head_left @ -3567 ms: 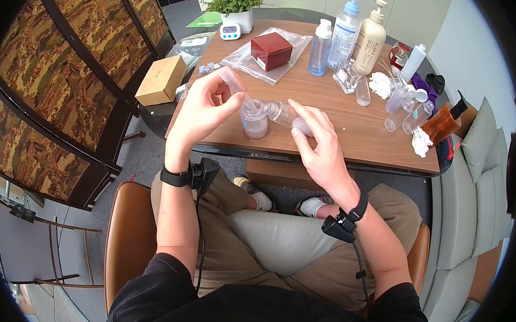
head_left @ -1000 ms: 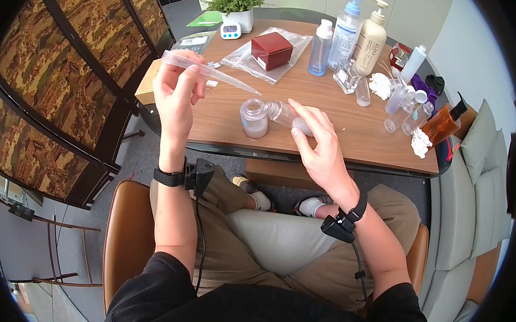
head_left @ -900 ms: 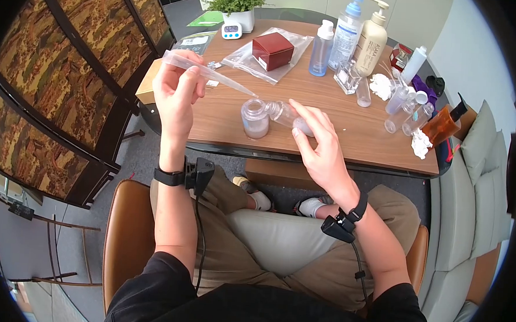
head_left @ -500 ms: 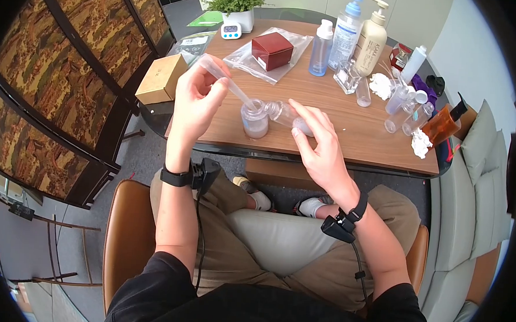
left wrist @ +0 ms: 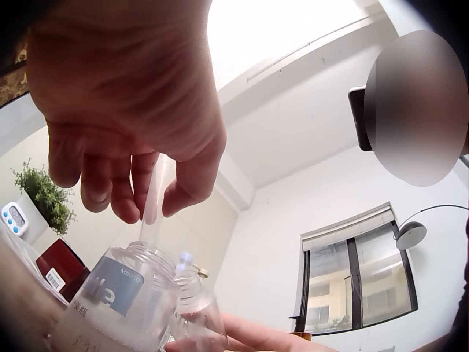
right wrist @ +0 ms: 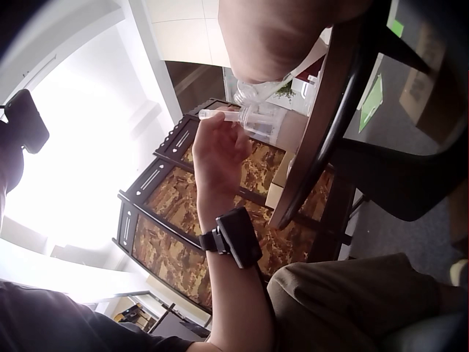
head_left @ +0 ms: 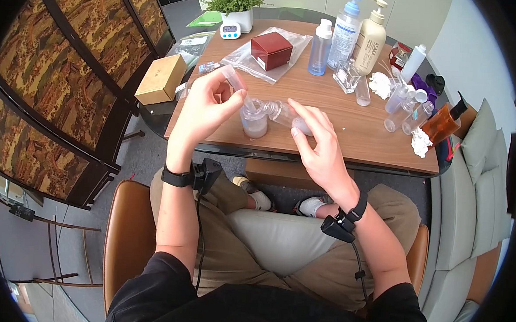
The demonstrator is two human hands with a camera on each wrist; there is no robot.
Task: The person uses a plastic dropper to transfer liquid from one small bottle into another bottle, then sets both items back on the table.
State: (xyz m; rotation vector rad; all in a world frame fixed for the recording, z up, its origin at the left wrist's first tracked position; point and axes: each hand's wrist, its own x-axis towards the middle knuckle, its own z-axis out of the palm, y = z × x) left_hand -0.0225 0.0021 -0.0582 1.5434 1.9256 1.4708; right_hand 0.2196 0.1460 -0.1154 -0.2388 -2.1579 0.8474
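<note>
My left hand (head_left: pixel 207 109) pinches a clear plastic dropper (head_left: pixel 233 78) between thumb and fingers. Its lower end is inside the mouth of an upright clear bottle (head_left: pixel 254 124) with whitish liquid low inside. In the left wrist view the dropper (left wrist: pixel 154 202) goes down into the labelled bottle (left wrist: pixel 121 293). My right hand (head_left: pixel 323 144) grips a second clear bottle (head_left: pixel 281 112), tilted on its side, its neck against the upright bottle's rim. The right wrist view shows my left hand (right wrist: pixel 218 150) at the dropper's upper end.
Behind stand a red box (head_left: pixel 271 51) on a plastic bag, a white timer (head_left: pixel 230 31), a potted plant (head_left: pixel 237 2) and tall pump bottles (head_left: pixel 370 41). Small clear bottles (head_left: pixel 397 113), crumpled tissue (head_left: pixel 421 144) and an amber bottle (head_left: pixel 442 124) are at the right. A cardboard box (head_left: pixel 161 80) lies left.
My left hand has moved from the left toward the upright bottle, and the dropper went from above the table into its mouth, now deeper. My right hand has stayed in place.
</note>
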